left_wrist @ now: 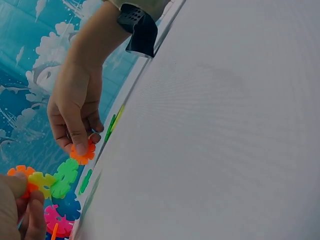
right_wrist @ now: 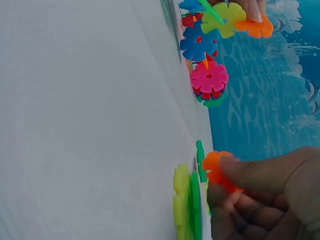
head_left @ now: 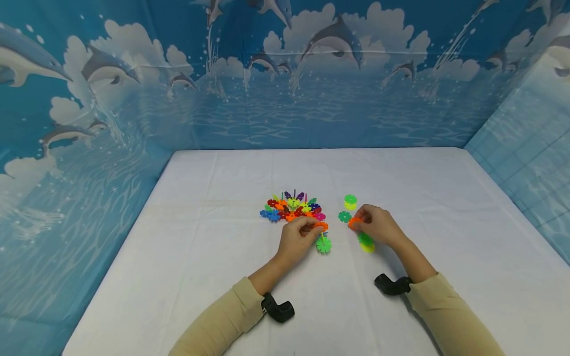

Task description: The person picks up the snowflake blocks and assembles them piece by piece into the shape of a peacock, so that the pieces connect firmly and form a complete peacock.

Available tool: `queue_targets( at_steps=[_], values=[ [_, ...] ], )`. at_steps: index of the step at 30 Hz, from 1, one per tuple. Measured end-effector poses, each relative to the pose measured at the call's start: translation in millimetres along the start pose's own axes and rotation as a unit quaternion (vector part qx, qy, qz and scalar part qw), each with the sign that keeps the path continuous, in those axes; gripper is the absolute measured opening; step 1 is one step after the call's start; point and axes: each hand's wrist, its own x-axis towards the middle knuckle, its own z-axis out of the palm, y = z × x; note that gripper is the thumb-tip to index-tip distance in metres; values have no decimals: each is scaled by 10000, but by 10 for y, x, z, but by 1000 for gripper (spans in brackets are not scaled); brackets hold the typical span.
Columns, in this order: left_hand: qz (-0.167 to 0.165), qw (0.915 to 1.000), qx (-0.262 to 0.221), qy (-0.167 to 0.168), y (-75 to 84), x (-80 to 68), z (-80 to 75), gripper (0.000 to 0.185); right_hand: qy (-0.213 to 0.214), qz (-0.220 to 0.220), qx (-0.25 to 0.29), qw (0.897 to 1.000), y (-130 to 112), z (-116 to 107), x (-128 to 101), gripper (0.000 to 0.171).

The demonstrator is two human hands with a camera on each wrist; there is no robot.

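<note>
My left hand (head_left: pixel 297 241) pinches an orange notched plastic disc (head_left: pixel 322 226), a flower-shaped linking piece. Joined to it are a yellow disc (left_wrist: pixel 42 184) and a green disc (head_left: pixel 323 244), which show side by side in the left wrist view. To the right, my right hand (head_left: pixel 380 226) holds a single orange disc (right_wrist: pixel 214 167) between thumb and fingers, apart from the left hand's pieces. Just beyond the left hand lies a many-coloured cluster of interlocked discs (head_left: pixel 294 202), partly hidden by that hand.
Loose pieces lie around the right hand: a green disc (head_left: pixel 351 198) overlapping a yellow one, another green disc (head_left: pixel 345 216), and a green disc (head_left: pixel 365 239) with a yellow disc (head_left: pixel 368 248) near the wrist. A white cloth (head_left: pixel 213 198) covers the table; a dolphin-print curtain (head_left: pixel 285 113) stands behind.
</note>
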Motion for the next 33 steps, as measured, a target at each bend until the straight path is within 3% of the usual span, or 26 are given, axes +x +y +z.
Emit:
queue_targets(
  at_steps=[5, 14, 25, 33],
  values=[
    [-76, 9999, -123, -5, 5, -2, 2, 15, 9, -73, 726, 9973, -144, 29, -53, 17],
    [-231, 9994, -229, -123, 42, 7, -7, 12, -259, -228, 1930, 9806, -393, 108, -112, 24],
    [-86, 9998, 59, -182, 42, -2, -17, 10, -540, -79, 2345, 9706, -491, 159, -136, 22],
    [253, 9993, 132, -252, 18, -12, -19, 10, -568, -29, 2540, 9655, -536, 250, -149, 19]
  ],
)
